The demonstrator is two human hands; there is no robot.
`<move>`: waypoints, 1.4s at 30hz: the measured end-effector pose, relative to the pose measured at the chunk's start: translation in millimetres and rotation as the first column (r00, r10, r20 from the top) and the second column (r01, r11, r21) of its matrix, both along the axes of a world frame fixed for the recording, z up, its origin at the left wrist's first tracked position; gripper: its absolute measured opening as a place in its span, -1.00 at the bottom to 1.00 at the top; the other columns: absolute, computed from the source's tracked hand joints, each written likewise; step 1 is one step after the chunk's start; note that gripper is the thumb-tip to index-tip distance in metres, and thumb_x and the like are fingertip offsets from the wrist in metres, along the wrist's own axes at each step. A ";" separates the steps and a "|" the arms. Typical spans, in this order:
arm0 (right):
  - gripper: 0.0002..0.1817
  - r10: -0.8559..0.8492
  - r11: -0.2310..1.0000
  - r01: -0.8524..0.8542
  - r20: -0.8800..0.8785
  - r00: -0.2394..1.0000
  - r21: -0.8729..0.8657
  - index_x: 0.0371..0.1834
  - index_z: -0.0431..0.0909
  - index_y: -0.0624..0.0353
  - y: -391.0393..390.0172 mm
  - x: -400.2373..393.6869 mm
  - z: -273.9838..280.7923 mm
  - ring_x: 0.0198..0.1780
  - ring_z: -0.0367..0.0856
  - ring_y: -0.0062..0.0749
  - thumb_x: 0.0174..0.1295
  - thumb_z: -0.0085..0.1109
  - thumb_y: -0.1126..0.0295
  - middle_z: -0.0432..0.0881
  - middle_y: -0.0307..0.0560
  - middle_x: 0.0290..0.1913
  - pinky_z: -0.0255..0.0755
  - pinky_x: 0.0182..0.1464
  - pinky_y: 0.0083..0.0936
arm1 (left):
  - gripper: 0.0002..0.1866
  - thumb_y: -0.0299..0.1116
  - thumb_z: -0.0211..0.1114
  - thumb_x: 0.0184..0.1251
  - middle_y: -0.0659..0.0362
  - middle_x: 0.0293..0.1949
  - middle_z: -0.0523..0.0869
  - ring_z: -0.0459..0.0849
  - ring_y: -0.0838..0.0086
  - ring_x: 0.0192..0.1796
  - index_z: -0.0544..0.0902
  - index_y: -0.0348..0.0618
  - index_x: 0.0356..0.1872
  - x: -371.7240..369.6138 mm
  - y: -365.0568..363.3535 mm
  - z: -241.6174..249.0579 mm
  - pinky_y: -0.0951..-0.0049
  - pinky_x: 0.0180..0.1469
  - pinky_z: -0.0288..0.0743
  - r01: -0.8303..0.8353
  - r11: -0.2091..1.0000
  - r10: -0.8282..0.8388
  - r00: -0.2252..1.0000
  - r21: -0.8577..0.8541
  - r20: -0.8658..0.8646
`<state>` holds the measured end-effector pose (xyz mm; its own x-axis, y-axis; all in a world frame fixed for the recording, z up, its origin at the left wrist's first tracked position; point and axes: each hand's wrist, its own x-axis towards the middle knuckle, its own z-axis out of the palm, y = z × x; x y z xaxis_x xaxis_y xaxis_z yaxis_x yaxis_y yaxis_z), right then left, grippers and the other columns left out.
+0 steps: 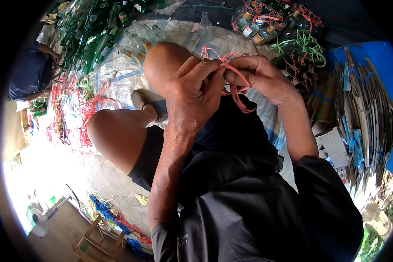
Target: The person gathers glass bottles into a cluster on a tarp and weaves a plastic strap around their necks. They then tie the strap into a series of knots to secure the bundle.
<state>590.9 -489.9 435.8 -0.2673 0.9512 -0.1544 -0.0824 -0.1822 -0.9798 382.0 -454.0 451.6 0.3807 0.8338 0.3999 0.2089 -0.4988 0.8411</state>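
A pink plastic strap (239, 101) is bunched and looped between my two hands, above my lap. My left hand (194, 87) pinches part of it, the fingers bent together near my knee. Just to the right, my right hand (260, 78) grips the same strap between thumb and fingers, close to the left fingertips. One loop hangs below the hands and thinner strands stick up behind them. The exact point where the fingertips meet the strap is partly hidden by the fingers.
Green bottles (94, 43) and clear bottles (144, 37) lie beyond my knees. Tied bottles (262, 30) are at the upper right, flattened cardboard (358, 109) at the right. Pink straps (85, 109) spread at the left near another person (30, 72). A wooden stool (98, 244) is lower left.
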 end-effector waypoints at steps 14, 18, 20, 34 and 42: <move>-0.81 -0.378 0.861 0.242 0.245 0.893 0.448 0.03 0.74 0.27 5.4 2.3 11.4 -0.16 0.70 -0.65 0.54 0.27 0.38 0.78 -0.22 -0.18 0.56 -0.10 -0.64 | -0.86 -0.51 0.42 0.40 0.05 -0.39 0.67 0.67 0.35 -0.38 0.73 -0.40 -0.14 -1.2 4.1 4.2 0.37 -0.29 0.53 0.054 0.991 -0.059 0.997 -0.120 -0.039; -0.81 -0.433 0.849 0.376 0.081 0.898 0.370 0.00 0.75 0.24 8.1 -0.1 16.4 -0.24 0.68 -0.66 0.55 0.26 0.35 0.76 -0.25 -0.25 0.56 -0.19 -0.64 | -0.88 -0.52 0.39 0.41 0.04 -0.38 0.69 0.68 0.35 -0.38 0.72 -0.40 -0.15 -1.4 4.5 2.7 0.37 -0.30 0.53 0.054 0.993 -0.053 0.999 -0.106 0.011; -0.82 -0.450 0.843 0.440 -0.045 0.892 0.309 -0.03 0.76 0.22 10.6 0.2 18.0 -0.32 0.68 -0.69 0.55 0.27 0.34 0.76 -0.29 -0.32 0.57 -0.28 -0.65 | -0.88 -0.52 0.37 0.44 0.04 -0.38 0.69 0.68 0.38 -0.37 0.72 -0.40 -0.15 -0.8 5.0 0.8 0.38 -0.31 0.53 0.045 0.996 -0.043 0.998 -0.080 0.035; -0.81 -0.405 0.907 0.411 -0.466 0.787 -0.093 -0.02 0.76 0.13 22.3 -0.3 14.8 -0.37 0.57 -0.63 0.53 0.27 0.29 0.70 -0.33 -0.35 0.41 -0.37 -0.56 | -0.77 -0.39 0.08 0.75 0.20 -0.35 0.70 0.62 0.62 -0.39 0.62 -0.36 0.04 4.1 3.1 16.6 0.58 -0.38 0.51 0.189 0.919 -0.086 0.953 -0.346 0.290; -0.83 -0.341 0.915 0.393 -0.337 0.877 0.097 0.01 0.79 0.15 30.8 16.8 -4.7 -0.37 0.46 -0.75 0.50 0.31 0.34 0.56 -0.42 -0.40 0.37 -0.34 -0.64 | -0.78 -0.37 0.13 0.74 0.27 -0.27 0.71 0.60 0.67 -0.20 0.66 -0.33 0.03 -4.5 6.6 13.7 0.60 -0.15 0.53 0.174 0.886 -0.049 0.957 -0.430 0.285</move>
